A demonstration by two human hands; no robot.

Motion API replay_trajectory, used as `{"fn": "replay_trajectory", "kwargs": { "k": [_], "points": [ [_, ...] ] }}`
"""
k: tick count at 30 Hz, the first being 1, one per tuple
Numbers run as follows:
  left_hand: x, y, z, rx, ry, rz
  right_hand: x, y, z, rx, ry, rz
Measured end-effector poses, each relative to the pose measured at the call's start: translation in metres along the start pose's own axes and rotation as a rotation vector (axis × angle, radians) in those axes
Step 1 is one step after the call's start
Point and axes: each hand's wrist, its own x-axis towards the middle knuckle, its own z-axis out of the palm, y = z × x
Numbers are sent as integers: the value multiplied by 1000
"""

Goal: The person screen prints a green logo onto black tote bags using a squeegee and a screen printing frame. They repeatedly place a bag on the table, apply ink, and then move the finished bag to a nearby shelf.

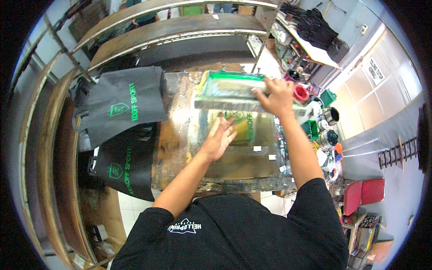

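Toward two o'clock the right hand (pixel 276 95) is seemingly pinching the frame (pixel 230 94), best held steady, while the left hand (pixel 218 140) is holding fingers spread beside the print (pixel 250 127), ideally avoiding smears.

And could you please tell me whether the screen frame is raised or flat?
Raised: the right hand holds the screen frame tilted, with the board visible beneath.

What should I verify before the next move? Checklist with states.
1. Right hand on pale, green-stained rectangular frame: ok, touching.
2. Frame lying flat: cannot tell, too blurred.
3. Frame sharp enough to inspect: not ok, smeared.
4. Left hand free: ok, fingers spread, nothing visible held.
5. Dark grey flat bag with green print away from both hands: ok, off to the left.
6. Its print dry: cannot tell.
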Motion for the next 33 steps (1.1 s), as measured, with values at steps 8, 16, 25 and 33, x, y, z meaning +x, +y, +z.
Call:
{"fn": "replay_trajectory", "kwargs": {
  "k": [8,16,25,33],
  "points": [
    [5,-81,-9,-144,600,-127,-173,-33,43,158,-284,-29],
    [19,-130,-49,-54,833,-209,-238,-12,17,369,-267,189],
    [30,-129,-55,10,899,-223,-364,100,-25,-24,-566,546],
    [24,-116,-33,44,948,-223,-353,86,-48,166,-409,489]
  ]
}}
